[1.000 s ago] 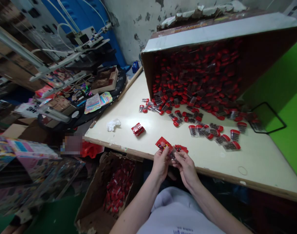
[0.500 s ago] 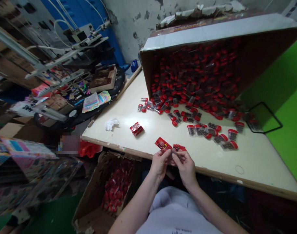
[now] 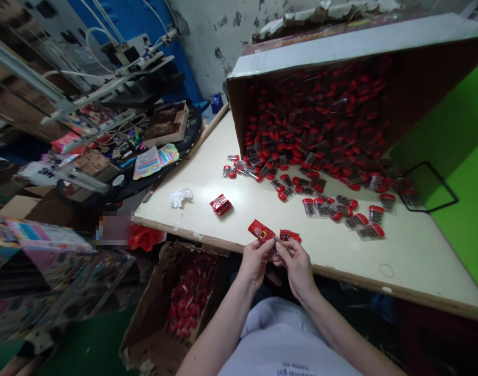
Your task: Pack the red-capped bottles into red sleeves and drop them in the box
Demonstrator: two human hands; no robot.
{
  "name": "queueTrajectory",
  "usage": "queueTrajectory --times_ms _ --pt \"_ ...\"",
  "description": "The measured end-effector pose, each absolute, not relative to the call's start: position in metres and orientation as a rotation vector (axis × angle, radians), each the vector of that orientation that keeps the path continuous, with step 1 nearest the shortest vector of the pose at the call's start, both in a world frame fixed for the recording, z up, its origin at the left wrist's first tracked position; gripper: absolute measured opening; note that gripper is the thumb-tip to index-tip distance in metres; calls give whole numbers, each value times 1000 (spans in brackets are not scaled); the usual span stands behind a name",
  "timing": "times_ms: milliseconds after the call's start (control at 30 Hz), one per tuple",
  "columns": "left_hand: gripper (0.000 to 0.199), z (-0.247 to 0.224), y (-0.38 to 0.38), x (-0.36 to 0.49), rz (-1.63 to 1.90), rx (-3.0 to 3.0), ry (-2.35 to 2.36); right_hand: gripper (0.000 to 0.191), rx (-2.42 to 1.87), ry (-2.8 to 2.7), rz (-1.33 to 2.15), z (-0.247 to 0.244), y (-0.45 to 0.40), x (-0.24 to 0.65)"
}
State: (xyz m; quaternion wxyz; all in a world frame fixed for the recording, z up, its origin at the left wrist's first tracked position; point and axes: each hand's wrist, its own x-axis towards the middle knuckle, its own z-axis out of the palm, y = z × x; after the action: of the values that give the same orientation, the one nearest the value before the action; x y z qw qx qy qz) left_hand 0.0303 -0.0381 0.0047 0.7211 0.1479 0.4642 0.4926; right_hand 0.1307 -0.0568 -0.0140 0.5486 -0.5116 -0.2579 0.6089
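Note:
My left hand point(image 3: 256, 259), at the table's front edge, pinches a red printed card point(image 3: 260, 230) that sticks out beyond its fingertips. Close beside it my right hand point(image 3: 296, 262) is closed too, its thumb and fingers meeting the left fingertips over something small, mostly covered by the fingers. Just past the right fingers lies a small pile of red cards point(image 3: 290, 235). A stack of similar red cards point(image 3: 220, 204) rests further left on the table point(image 3: 191, 219). Small clear jars with red lids and dark contents point(image 3: 342, 209) are scattered to the right.
A large tipped carton point(image 3: 239, 112) spills many more red-lidded jars. Below the table edge at left stands an open box point(image 3: 144, 308) holding red packed pieces. Crumpled white tissue point(image 3: 181, 198), a rubber band point(image 3: 387, 270) and a black wire frame point(image 3: 438, 183) are around.
Both hands have shifted slightly left and stay together at the card. The view has tilted a little; the things on the table stay put.

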Motion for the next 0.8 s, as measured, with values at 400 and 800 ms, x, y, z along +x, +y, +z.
queueTrajectory --times_ms 400,800 --pt "27 11 -36 25 1059 352 1019 28 -1171 -528 1508 -8 -58 123" --pt "30 18 -28 23 1046 360 1082 25 -1236 -852 1379 -15 -60 130"
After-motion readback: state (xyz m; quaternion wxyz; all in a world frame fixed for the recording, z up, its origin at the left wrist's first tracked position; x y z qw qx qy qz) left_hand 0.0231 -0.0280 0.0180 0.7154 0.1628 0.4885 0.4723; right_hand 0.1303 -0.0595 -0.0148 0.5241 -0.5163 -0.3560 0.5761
